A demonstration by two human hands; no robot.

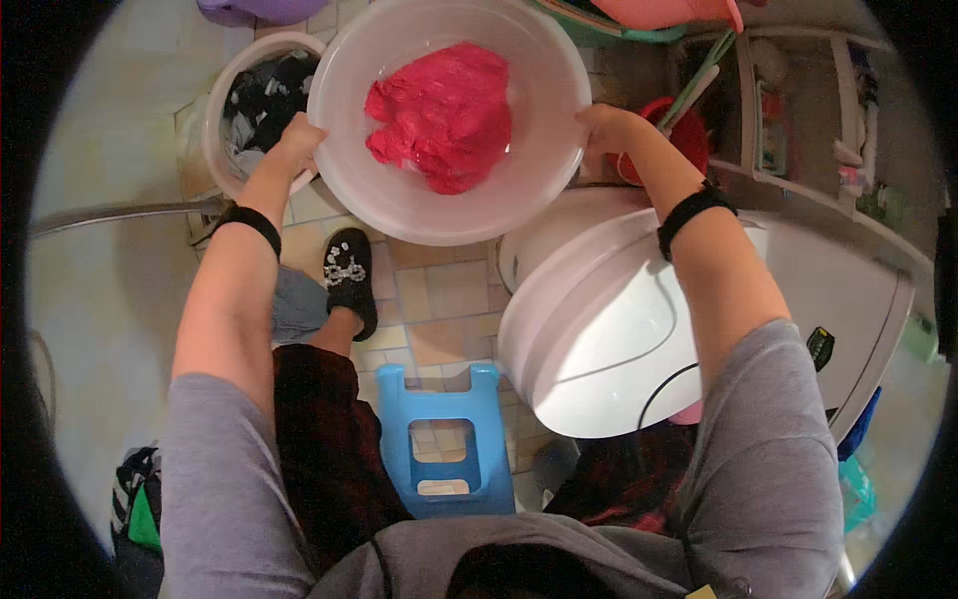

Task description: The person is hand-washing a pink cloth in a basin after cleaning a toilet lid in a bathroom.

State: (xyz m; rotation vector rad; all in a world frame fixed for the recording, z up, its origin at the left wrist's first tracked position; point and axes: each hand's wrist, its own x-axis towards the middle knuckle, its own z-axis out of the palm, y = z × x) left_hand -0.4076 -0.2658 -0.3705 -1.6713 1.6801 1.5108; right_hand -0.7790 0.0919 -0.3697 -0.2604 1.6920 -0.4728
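Observation:
A wide white plastic basin [459,222] is held out in front of me at the top of the head view. Inside it lies a crumpled wet-looking red cloth [446,115]. My left hand [296,143] grips the basin's left rim, its fingers closed and partly hidden by the rim. On the opposite side my right hand [605,130] is closed round the right rim. Both arms are stretched forward. Just beyond the left hand stands a pale bucket [222,130] with dark and grey clothes [271,100] in it.
A blue plastic stool [447,404] stands between my legs on the tiled floor. At right is a white rounded basin [609,329] beside a white appliance-like top [838,290]. A red container [689,140] and shelves [798,110] are behind. A metal pipe [130,213] runs along the left.

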